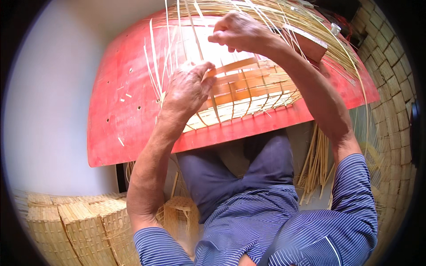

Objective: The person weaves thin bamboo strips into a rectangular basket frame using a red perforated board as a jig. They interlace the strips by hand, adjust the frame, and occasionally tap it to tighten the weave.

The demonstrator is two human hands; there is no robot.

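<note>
A half-woven bamboo basket [242, 94] lies on the red tabletop, its open lattice side toward me. Long, loose splints [191, 27] stick up from its far left part. My left hand [187, 86] is at the basket's left end, thumb and fingers pinching a flat bamboo strip [235, 66] that runs along the top of the weave. Above the basket, raised and slightly blurred, my right hand [242, 32] has its fingers curled closed. Whatever it may grip is too hard to see against the bright glare behind.
Long thin splints [341, 51] lie across the table's far right side, by a brownish block [310, 44]. Small offcuts dot the red tabletop [128, 115]. Finished woven baskets [75, 226] are stacked at lower left, more woven pieces [390, 80] along the right. Bundled strips [316, 164] stand below the table.
</note>
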